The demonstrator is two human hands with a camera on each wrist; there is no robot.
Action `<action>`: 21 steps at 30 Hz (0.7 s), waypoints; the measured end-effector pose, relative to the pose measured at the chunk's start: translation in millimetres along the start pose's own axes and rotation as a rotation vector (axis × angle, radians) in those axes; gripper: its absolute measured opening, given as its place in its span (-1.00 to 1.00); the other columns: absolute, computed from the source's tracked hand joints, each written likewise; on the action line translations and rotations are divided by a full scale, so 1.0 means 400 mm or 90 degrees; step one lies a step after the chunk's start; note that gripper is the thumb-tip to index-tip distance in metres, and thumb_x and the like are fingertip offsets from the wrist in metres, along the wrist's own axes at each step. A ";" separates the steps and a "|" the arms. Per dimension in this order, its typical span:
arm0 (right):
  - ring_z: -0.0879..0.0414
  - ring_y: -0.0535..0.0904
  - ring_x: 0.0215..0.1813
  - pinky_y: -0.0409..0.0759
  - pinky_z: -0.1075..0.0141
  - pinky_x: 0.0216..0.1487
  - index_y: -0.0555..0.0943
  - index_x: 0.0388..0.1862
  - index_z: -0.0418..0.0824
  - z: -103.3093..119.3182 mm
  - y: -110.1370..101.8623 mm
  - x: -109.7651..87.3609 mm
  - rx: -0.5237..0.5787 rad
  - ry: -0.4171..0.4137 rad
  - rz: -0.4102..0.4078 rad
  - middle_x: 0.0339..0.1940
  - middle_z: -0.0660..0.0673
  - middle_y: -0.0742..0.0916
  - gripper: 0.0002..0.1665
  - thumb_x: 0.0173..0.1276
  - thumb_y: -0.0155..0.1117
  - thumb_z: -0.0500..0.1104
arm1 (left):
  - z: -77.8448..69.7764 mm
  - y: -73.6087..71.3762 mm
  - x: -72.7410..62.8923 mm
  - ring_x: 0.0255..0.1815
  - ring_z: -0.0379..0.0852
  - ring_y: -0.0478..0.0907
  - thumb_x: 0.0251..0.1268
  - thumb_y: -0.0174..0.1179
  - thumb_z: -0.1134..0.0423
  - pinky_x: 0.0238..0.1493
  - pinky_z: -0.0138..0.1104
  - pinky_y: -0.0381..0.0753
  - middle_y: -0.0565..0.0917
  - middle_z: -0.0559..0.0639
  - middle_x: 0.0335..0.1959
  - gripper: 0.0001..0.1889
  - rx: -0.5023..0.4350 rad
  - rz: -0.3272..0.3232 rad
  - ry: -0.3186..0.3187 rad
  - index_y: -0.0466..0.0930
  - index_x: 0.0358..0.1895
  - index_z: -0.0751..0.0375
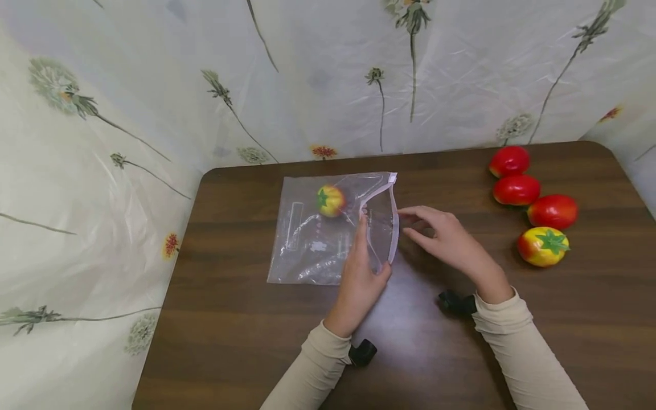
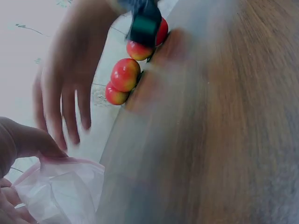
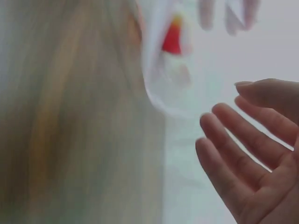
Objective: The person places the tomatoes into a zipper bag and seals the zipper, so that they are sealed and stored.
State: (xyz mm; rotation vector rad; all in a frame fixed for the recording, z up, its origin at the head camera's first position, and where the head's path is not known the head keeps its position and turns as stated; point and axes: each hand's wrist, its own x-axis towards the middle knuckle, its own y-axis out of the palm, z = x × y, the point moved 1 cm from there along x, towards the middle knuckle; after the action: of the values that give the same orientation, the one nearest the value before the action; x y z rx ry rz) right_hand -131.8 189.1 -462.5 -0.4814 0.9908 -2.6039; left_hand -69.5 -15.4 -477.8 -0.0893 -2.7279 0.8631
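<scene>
A clear zip bag (image 1: 307, 250) lies flat on the table with its mouth, edged in pale pink, parted toward the right. Inside it, near the top, is a yellow-red toy tomato (image 1: 331, 200) with a green leaf cap. My left hand (image 1: 359, 285) holds the bag at its mouth, the thumb bent over the edge in the left wrist view. Just right of the mouth, my right hand (image 1: 446, 236) has loosely spread fingers and nothing in them; the right wrist view shows its palm (image 3: 261, 186) bare beside the blurred bag edge.
At the table's right side stand more toy tomatoes: a yellow one with its leaf cap up (image 1: 543, 246) and several red ones (image 1: 516, 189) behind it in a curved row. The brown table (image 1: 230, 341) meets a flower-printed sheet (image 1: 318, 85) at the back and left.
</scene>
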 end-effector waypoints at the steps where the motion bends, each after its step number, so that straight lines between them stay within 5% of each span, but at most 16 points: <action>1: -0.14 0.78 -0.02 0.74 -0.11 0.04 0.61 0.30 -0.24 0.000 -0.023 -0.019 -0.026 0.008 -0.011 0.20 -0.26 0.75 -0.47 0.34 0.42 -0.32 | 0.001 0.002 -0.001 0.63 0.03 0.25 0.08 0.41 0.48 0.53 -0.08 0.41 0.20 0.16 0.66 0.13 -0.001 0.002 -0.005 -0.12 0.69 0.22; 9: -0.28 0.65 0.13 0.61 -0.27 0.10 0.56 0.35 -0.21 -0.043 -0.177 -0.147 -0.185 0.093 -0.093 0.24 -0.33 0.70 -0.30 0.22 0.55 -0.23 | 0.011 0.001 0.003 0.64 0.02 0.22 0.06 0.41 0.49 0.55 -0.08 0.38 0.18 0.12 0.67 0.14 -0.016 -0.006 -0.017 -0.12 0.69 0.21; 16: -0.39 0.50 0.20 0.47 -0.42 0.12 0.51 0.38 -0.28 -0.099 -0.254 -0.223 -0.199 0.217 -0.096 0.32 -0.47 0.60 -0.26 0.26 0.54 -0.12 | 0.018 0.001 0.008 0.66 0.01 0.20 0.05 0.41 0.50 0.58 -0.08 0.33 0.18 0.15 0.67 0.13 -0.027 -0.005 -0.013 -0.11 0.68 0.25; 21: -0.34 0.52 0.11 0.49 -0.04 0.01 0.51 0.37 -0.27 -0.121 -0.273 -0.260 -0.199 0.259 -0.106 0.26 -0.42 0.62 -0.27 0.30 0.51 -0.01 | 0.019 0.001 0.009 0.66 0.01 0.19 0.04 0.41 0.51 0.60 -0.06 0.30 0.18 0.14 0.68 0.15 -0.031 -0.007 -0.018 -0.12 0.69 0.22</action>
State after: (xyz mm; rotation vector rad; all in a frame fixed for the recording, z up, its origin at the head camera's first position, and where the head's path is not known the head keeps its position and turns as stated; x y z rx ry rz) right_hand -77.1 336.4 -442.5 -0.1026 1.5638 -2.7674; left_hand -75.0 -18.8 -483.2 -0.0733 -2.7743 0.8006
